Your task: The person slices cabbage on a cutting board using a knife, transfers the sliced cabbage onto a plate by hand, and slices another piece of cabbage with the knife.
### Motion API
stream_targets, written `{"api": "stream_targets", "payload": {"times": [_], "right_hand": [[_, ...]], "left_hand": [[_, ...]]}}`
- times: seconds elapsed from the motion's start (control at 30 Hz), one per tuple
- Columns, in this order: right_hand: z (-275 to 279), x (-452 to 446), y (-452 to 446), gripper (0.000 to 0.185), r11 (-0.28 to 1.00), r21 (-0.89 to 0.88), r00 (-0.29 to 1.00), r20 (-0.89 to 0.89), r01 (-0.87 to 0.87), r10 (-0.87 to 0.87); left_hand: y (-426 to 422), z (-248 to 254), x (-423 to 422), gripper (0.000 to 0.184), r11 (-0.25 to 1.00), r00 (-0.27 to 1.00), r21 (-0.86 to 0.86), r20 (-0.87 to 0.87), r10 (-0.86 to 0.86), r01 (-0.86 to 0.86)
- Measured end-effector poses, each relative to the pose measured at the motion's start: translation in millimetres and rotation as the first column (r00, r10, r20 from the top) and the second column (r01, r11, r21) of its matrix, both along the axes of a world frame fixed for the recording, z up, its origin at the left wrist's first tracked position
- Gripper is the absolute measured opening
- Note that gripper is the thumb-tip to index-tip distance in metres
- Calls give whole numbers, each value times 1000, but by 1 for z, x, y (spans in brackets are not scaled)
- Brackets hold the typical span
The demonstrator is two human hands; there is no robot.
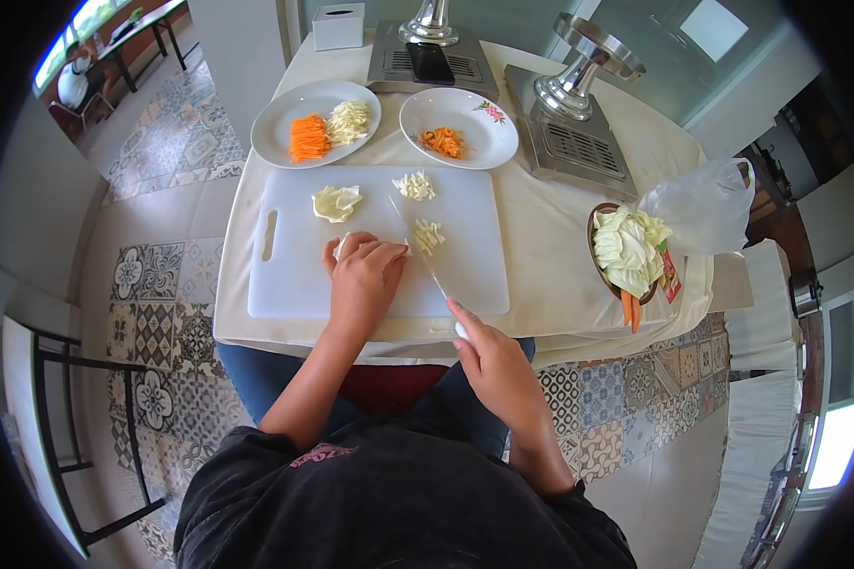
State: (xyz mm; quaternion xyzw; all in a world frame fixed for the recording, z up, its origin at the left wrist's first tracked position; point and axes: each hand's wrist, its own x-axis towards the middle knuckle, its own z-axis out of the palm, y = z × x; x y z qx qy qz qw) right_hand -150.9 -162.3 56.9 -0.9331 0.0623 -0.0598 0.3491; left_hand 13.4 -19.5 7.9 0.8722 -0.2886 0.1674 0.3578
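Note:
My right hand [491,368] is closed round the white handle of a knife [426,254]. Its thin blade slants up and left over the white cutting board [294,284]. On the board, my left hand [365,275] presses down with bent fingers on a pale cabbage piece [343,247], mostly hidden under them. The blade is close to the left fingertips. Cut cabbage strips [430,237] lie just right of the blade, and a small heap of chopped cabbage [414,186] is above them. Some cabbage leaf pieces [337,203] rest at the board's upper left.
Behind the board stand a plate [269,142] with carrot and cabbage strips and a flowered dish [493,142] holding carrot shreds. A bowl [594,248] of cabbage and carrots, a plastic bag [704,211], metal dispensers [579,142], a phone [431,63] and a tissue box [339,27] surround them.

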Motion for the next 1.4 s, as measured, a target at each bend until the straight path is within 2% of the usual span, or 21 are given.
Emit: {"api": "stream_targets", "payload": {"times": [0.33, 0.53, 0.63, 0.73, 0.93, 1.03, 1.23, 1.4], "right_hand": [[3, -1, 1, 53, 1000, 24, 998, 58, -2, 1], [4, 1, 7, 54, 998, 43, 998, 27, -52, 51], [12, 3, 11, 52, 999, 45, 995, -93, -27, 31], [11, 4, 15, 55, 1000, 13, 990, -141, -21, 22], [4, -5, 34, 64, 999, -49, 985, -169, 10, -18], [5, -15, 33, 69, 995, -98, 986, -164, -35, 19], [11, -7, 32, 70, 997, -71, 974, -225, -35, 18], [-9, 26, 30, 68, 996, -89, 991, -135, -19, 7]], "left_hand": [[7, -9, 1, 18, 1000, 999, 10, 36, 2, -2], [4, -7, -1, 18, 1000, 999, 8, 41, 13, -13], [2, -7, -1, 16, 998, 997, 19, 62, 52, -53], [1, -7, 0, 14, 998, 998, 16, 40, 54, -55], [-3, -7, -2, 8, 992, 988, 27, 92, 120, -123], [-4, -7, -3, 8, 991, 988, 22, 88, 127, -129], [-1, -9, 0, 8, 996, 996, -15, 32, 85, -84], [0, -9, 0, 8, 996, 995, -21, 46, 87, -86]]}}
